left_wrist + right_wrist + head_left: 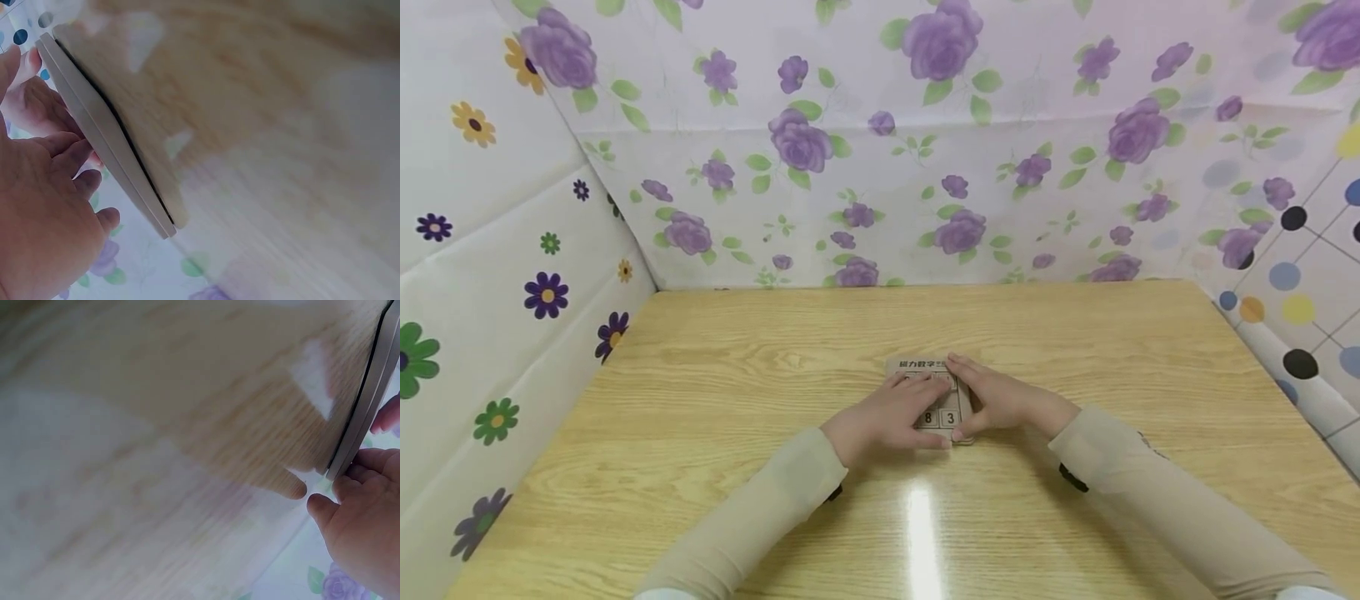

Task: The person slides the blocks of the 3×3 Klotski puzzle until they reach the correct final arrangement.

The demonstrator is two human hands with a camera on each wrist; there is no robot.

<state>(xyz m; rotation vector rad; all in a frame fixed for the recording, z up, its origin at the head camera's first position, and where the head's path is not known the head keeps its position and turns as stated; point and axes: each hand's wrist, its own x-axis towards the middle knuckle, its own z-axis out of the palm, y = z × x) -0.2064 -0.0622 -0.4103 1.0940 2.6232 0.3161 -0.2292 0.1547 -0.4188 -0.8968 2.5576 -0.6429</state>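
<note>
On the wooden table lies a flat, beige number sliding puzzle (964,402), with dark lettering along its top edge and square number tiles. Tiles 8 and 3 show in its lower part. My left hand (895,415) reaches over the puzzle from the left, fingers extended across the tiles and covering several of them. At the right side, my right hand (1003,400) holds the puzzle, fingers by its top right corner and thumb by its lower right corner. The left wrist view shows the puzzle's side edge (112,140) close to the left fingers; the right wrist view shows its edge (359,415) against the right fingers.
The wooden table (737,350) spreads around the puzzle, with a bright light reflection in front of it. Behind the table hangs a purple-flowered cloth (880,200). A flowered sheet (475,250) stands at the left and a dotted one (1300,275) at the right.
</note>
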